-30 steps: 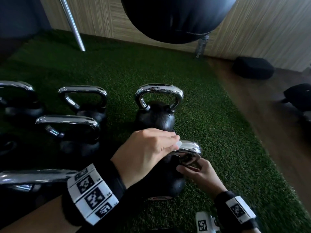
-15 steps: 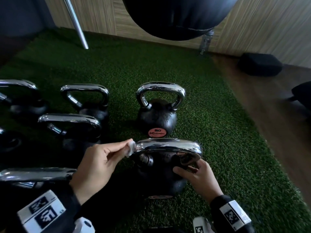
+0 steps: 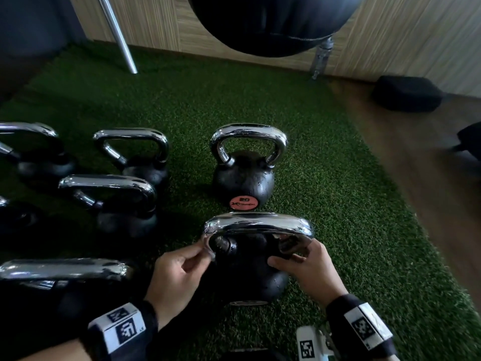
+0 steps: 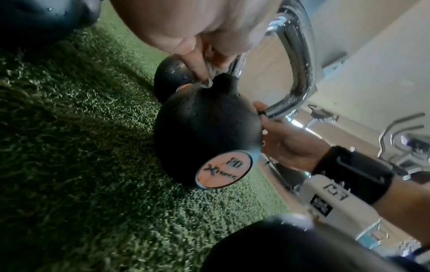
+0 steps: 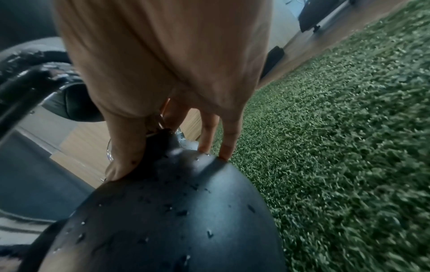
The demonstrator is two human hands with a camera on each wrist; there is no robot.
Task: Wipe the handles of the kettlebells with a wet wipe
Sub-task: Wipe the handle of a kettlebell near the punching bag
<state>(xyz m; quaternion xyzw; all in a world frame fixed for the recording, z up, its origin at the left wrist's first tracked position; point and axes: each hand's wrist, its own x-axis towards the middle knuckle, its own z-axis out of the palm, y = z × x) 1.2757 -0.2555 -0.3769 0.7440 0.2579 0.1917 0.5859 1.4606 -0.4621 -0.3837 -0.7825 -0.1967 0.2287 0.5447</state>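
The nearest black kettlebell [image 3: 247, 274] stands on the green turf, its chrome handle [image 3: 257, 225] wet with droplets. My left hand [image 3: 207, 252] pinches a small white wet wipe [image 4: 207, 83] between thumb and fingers against the handle's left leg, just above the ball. My right hand [image 3: 289, 259] holds the kettlebell at the handle's right leg. In the right wrist view its thumb [image 5: 123, 162] and fingertips [image 5: 214, 145] press on the ball [image 5: 177, 211] either side of that leg. Most of the wipe is hidden by my fingers.
A second kettlebell [image 3: 244, 178] with a pink label stands just behind. Several more [image 3: 125, 201] crowd the left side. A black punching bag [image 3: 270, 22] hangs overhead, and a metal pole [image 3: 117, 35] leans at the back. Wood floor [image 3: 429, 165] with a black pad [image 3: 407, 93] lies on the right.
My left hand slid the wipe from the handle's right top across to its left end, then down the left leg. My right hand has kept its hold.
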